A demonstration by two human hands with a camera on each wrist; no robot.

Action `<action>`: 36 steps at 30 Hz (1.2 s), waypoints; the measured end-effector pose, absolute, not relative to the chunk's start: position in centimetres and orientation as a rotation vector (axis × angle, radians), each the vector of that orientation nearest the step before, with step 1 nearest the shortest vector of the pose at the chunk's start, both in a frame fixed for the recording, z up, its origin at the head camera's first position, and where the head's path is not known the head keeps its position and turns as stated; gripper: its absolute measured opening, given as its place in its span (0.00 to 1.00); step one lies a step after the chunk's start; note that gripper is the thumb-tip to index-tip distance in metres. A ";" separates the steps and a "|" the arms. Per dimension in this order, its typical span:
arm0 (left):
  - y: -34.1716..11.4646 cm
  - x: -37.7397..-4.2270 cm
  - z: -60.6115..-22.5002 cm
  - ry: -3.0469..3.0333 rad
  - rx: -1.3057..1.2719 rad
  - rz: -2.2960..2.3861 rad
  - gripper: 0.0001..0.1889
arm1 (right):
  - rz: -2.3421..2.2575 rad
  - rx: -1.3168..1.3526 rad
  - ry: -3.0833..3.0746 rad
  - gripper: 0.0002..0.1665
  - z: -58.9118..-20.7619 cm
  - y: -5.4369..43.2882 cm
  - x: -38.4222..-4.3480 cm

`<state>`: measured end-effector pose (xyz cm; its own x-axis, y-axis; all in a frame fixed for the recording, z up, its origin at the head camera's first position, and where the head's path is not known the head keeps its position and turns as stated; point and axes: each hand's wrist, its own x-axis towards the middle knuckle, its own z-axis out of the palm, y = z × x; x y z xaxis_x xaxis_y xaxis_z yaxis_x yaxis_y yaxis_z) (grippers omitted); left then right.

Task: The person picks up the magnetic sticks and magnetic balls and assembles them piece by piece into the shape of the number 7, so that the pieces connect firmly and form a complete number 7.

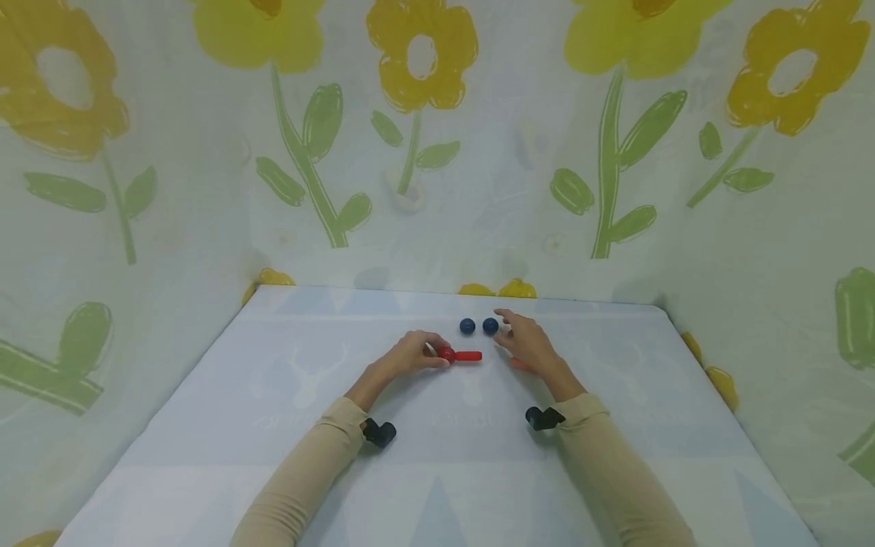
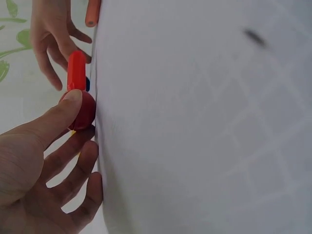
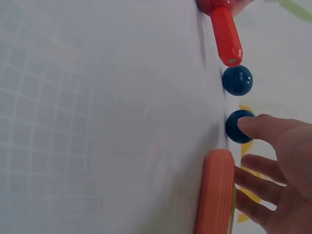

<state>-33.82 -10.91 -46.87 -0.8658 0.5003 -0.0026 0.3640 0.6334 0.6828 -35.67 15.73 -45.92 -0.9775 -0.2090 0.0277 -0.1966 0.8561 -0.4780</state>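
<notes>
Your sleeves. Left hand: pinching red toy, nearer you than right blue ball. Right hand: loose, holding nothing, beside that ball; a hasty nudge could roll it away.

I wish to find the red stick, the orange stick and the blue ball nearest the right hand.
Red stick (image 1: 469, 355): head view, middle of its length.
Orange stick (image 3: 215, 191): right wrist view, its long grooved side.
Blue ball (image 3: 232, 128): right wrist view, its uncovered left side.
</notes>
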 end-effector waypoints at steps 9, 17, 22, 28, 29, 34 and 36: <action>-10.9 -34.1 -47.1 2.663 0.719 1.036 0.18 | -0.576 -0.374 3.014 0.38 -45.7 15.2 -35.9; -10.8 -34.1 -47.1 2.668 0.725 1.030 0.18 | -0.369 -0.422 3.063 0.37 -45.9 15.0 -36.1; -10.8 -33.9 -47.1 2.673 0.716 1.029 0.17 | -0.316 -0.442 3.074 0.36 -45.8 14.9 -36.0; -10.7 -33.7 -47.0 2.673 0.707 1.042 0.17 | -0.281 -0.416 3.062 0.32 -45.6 14.6 -36.0; -10.8 -33.7 -47.0 2.672 0.707 1.044 0.17 | -0.274 -0.415 3.065 0.32 -45.6 14.6 -36.0; -10.8 -33.7 -47.0 2.676 0.717 1.041 0.17 | -0.310 -0.411 3.079 0.30 -45.6 14.5 -35.8; -10.8 -33.7 -47.0 2.685 0.733 1.036 0.17 | -0.329 -0.408 3.086 0.29 -45.7 14.5 -35.8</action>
<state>-33.71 -10.81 -47.05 -0.8645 0.5024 0.0165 0.3833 0.6376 0.6682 -35.78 14.53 -45.70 -0.9660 -0.2581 0.0165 -0.2558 0.9440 -0.2083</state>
